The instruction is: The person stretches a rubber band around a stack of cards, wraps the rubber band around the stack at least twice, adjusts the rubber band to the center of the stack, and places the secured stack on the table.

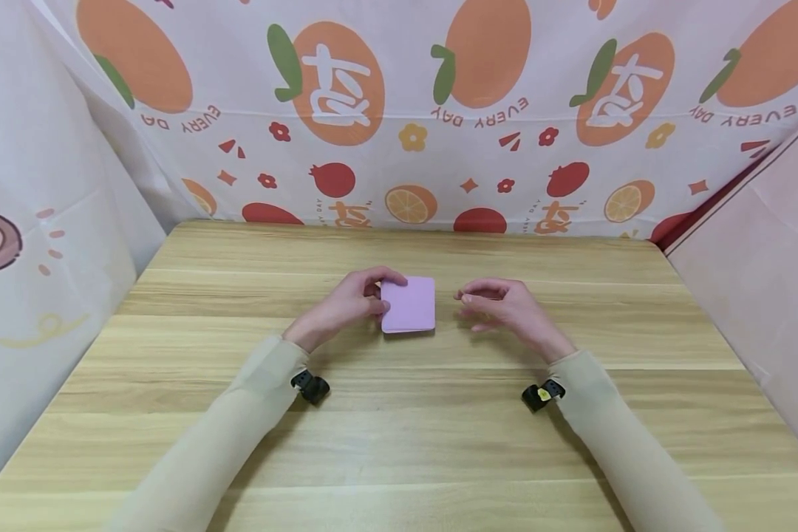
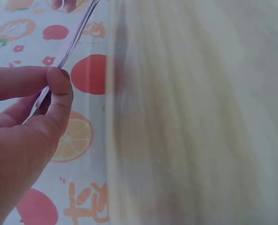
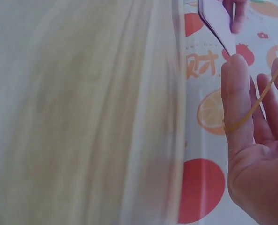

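My left hand (image 1: 351, 298) pinches the left side of a thin stack of pink cards (image 1: 408, 304) with rounded corners. Seen edge-on in the left wrist view, the stack (image 2: 76, 40) shows several thin layers between thumb and fingers. It is held tilted, its pink face toward the head camera. To the right of it, my right hand (image 1: 505, 307) is apart from the stack with fingers spread. A yellowish rubber band (image 3: 251, 112) is looped over its thumb and a finger and stretched between them, as the right wrist view shows.
Beneath both hands is a wood-grain table (image 1: 425, 428). A white curtain (image 1: 399, 159) printed with fruit hangs along its back edge, and pale cloth (image 1: 46, 185) hangs on the left. Each wrist carries a small black camera (image 1: 312, 387).
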Action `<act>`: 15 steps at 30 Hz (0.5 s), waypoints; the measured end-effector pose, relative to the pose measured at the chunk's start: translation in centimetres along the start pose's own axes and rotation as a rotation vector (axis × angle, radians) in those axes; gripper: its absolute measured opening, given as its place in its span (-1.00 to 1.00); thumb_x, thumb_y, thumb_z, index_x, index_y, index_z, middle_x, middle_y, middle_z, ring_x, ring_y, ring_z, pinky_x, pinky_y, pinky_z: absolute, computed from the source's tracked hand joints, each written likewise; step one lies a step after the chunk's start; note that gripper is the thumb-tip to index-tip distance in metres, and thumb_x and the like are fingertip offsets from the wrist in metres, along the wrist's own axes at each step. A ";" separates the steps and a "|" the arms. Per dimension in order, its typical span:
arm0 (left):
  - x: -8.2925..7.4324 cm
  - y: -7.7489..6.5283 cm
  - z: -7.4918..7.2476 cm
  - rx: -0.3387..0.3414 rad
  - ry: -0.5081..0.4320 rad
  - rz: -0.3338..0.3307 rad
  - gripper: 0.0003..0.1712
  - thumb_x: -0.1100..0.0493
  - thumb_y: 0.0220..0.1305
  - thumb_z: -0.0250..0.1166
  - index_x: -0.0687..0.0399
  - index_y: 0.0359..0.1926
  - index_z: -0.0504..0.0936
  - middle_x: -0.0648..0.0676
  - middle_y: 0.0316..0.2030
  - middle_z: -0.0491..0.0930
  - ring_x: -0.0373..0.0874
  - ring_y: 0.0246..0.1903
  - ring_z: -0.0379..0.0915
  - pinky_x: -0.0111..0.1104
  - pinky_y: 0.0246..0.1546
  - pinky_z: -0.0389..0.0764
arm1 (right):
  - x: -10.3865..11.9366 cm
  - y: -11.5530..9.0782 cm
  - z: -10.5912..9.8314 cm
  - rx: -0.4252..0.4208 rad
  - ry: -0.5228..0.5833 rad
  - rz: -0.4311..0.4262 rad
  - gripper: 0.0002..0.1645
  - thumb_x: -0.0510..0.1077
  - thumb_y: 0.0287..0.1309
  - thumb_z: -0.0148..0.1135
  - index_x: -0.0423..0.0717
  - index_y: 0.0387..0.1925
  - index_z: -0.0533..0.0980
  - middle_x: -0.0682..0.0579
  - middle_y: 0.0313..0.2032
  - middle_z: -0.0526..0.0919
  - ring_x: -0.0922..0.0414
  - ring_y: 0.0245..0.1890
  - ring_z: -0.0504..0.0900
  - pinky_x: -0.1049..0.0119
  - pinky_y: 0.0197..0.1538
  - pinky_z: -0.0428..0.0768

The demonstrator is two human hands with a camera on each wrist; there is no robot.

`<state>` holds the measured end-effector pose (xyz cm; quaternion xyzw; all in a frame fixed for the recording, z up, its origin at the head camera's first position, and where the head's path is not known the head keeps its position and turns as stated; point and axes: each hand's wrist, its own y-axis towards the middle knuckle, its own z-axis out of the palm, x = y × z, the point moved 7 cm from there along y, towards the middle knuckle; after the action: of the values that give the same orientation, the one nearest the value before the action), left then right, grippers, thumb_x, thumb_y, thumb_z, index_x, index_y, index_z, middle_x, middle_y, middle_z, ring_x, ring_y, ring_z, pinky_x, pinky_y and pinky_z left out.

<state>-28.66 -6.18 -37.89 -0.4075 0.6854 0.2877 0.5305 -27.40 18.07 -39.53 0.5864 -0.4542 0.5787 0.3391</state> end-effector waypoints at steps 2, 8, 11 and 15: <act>-0.2 -0.1 0.0 -0.006 -0.014 0.012 -0.53 0.52 0.22 0.13 0.18 0.14 0.54 0.19 -0.02 0.48 0.02 -0.27 0.38 -0.28 -0.31 0.53 | 0.3 0.1 0.4 -0.009 -0.016 -0.021 -0.55 -0.07 0.19 0.39 -0.16 0.07 0.57 -0.22 0.11 0.59 -0.17 0.02 0.63 0.04 -0.16 0.68; -0.8 -0.2 0.2 -0.013 -0.048 0.024 -0.53 0.50 0.23 0.15 0.14 0.15 0.55 0.15 0.01 0.50 0.00 -0.23 0.40 -0.23 -0.28 0.56 | 1.2 0.4 1.4 -0.036 -0.026 -0.083 -0.45 -0.16 0.20 0.38 -0.21 0.21 0.49 -0.17 0.17 0.55 -0.19 0.02 0.61 -0.02 -0.19 0.67; -1.0 -0.3 0.3 -0.013 -0.063 0.015 -0.53 0.50 0.24 0.16 0.11 0.14 0.55 0.13 0.02 0.50 0.01 -0.22 0.41 -0.16 -0.24 0.57 | 1.6 0.5 1.8 -0.042 -0.019 -0.101 -0.40 -0.17 0.21 0.37 -0.20 0.26 0.45 -0.13 0.20 0.52 -0.18 0.02 0.61 -0.03 -0.18 0.67; -1.2 -0.4 0.5 -0.002 -0.073 0.002 -0.54 0.48 0.26 0.16 0.08 0.13 0.56 0.14 0.03 0.49 0.03 -0.17 0.41 -0.13 -0.19 0.58 | 2.1 0.5 2.2 -0.049 -0.024 -0.107 -0.38 -0.18 0.22 0.36 -0.16 0.29 0.43 -0.06 0.22 0.51 -0.14 0.04 0.61 -0.01 -0.15 0.66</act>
<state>-27.95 -5.64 -36.85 -0.3965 0.6656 0.3036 0.5546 -27.25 15.53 -37.79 0.6082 -0.4403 0.5412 0.3785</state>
